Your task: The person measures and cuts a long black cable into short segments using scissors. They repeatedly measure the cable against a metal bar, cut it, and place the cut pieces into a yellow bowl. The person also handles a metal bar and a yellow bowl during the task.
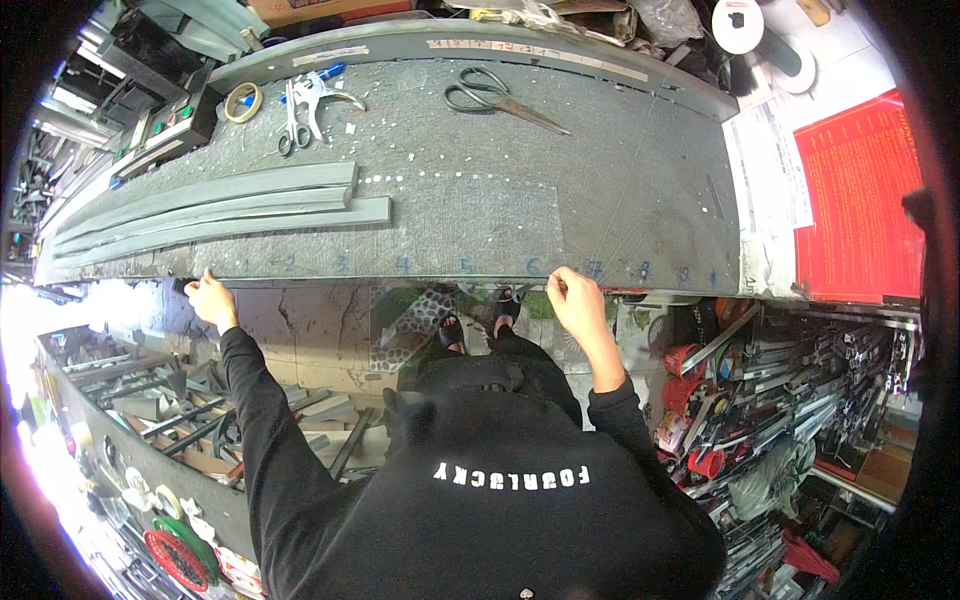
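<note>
I stand at a long worktable covered in grey felt (480, 200). My left hand (210, 298) pinches at the table's front edge on the left. At the same edge, further right, my right hand (575, 300) is curled closed. A thin dark strip (400, 279) runs along the edge between the two hands, and both seem to grip it. Blue marks are spaced along that edge. Several long grey flat bars (220, 205) lie stacked on the left half of the table, beyond my left hand.
At the table's far side lie large black scissors (495, 95), small scissors (293, 125), a tape roll (243, 101) and a white-and-blue hand tool (325, 92). A red sheet (860, 200) lies right. Bins of metal parts (150, 400) and a rack of metal parts (800, 370) flank my legs.
</note>
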`<control>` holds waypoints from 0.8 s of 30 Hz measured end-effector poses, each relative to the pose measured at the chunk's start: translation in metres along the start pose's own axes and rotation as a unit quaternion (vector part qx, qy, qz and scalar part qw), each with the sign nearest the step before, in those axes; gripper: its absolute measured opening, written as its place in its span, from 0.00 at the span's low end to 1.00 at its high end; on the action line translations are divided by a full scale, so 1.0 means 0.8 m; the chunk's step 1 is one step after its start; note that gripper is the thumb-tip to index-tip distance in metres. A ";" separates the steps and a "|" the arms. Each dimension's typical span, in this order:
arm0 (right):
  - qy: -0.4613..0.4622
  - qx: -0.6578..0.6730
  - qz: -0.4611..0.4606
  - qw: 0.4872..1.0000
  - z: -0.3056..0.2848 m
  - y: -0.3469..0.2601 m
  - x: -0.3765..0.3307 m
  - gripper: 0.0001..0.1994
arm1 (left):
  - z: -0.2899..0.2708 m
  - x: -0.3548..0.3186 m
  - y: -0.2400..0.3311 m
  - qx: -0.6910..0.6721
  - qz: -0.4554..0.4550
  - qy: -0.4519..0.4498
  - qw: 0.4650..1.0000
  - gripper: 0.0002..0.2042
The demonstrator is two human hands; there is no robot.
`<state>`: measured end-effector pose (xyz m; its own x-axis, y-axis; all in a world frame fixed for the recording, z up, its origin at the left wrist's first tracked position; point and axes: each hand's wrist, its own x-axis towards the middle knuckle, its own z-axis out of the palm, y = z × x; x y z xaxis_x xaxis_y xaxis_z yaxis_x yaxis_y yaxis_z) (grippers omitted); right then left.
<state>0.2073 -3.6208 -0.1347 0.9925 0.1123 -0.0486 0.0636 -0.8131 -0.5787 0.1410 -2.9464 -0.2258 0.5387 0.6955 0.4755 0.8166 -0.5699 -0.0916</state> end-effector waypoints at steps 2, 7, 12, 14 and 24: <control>-0.008 0.034 0.001 0.999 -0.003 -0.004 0.001 0.08 | 0.012 0.006 -0.019 -0.109 0.031 -0.047 0.992 0.22; -0.099 0.152 0.010 0.983 -0.041 -0.031 0.003 0.07 | -0.010 -0.029 -0.117 -0.716 -0.313 -0.350 0.516 0.28; -0.140 0.072 -0.171 0.973 -0.076 -0.072 0.020 0.06 | -0.109 -0.075 -0.141 -0.029 -0.058 -0.581 0.811 0.36; -0.170 0.041 -0.216 0.960 -0.077 -0.086 0.031 0.05 | -0.172 -0.112 -0.074 0.193 -0.059 -0.426 0.882 0.35; -0.274 0.011 -0.349 0.896 -0.052 -0.135 0.086 0.10 | -0.424 -0.236 0.319 -0.609 0.257 -0.428 0.616 0.17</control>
<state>0.2729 -3.5489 -0.0416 0.5116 0.8573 -0.0580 0.6401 -0.4253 -0.6398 0.1774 -3.3717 -0.0420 0.9991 -0.0346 -0.0262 0.0122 -0.3543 0.9351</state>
